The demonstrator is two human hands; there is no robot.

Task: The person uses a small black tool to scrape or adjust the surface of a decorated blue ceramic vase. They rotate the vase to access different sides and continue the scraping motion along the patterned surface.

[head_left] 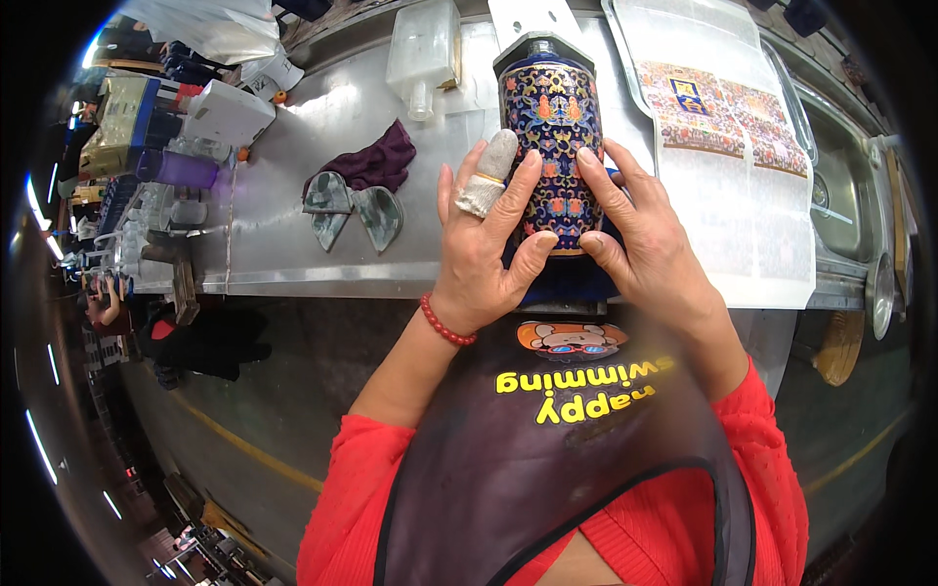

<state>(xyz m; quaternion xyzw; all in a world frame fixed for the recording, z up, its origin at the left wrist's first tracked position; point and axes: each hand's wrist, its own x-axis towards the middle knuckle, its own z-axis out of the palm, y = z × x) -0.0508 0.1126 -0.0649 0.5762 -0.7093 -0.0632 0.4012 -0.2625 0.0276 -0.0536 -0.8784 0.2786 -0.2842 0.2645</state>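
- The left hand [479,254] and the right hand [650,234] are spread out, their fingertips laid on opposite sides of the patterned blue bottle [557,127], probably to keep the round body from rolling.
- Between and beyond the hands, the bottle lies with its neck away; being opaque, its contents cannot be told.
- Left of the left hand, purple cloth [376,161] lies on the metal surface [274,195].
- Beyond it is a clear container [422,44], seemingly without contents.

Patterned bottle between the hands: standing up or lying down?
Lying down: the patterned bottle shows its long side, its neck pointing toward the picture's top; fingertips of the left hand and right hand touch it.
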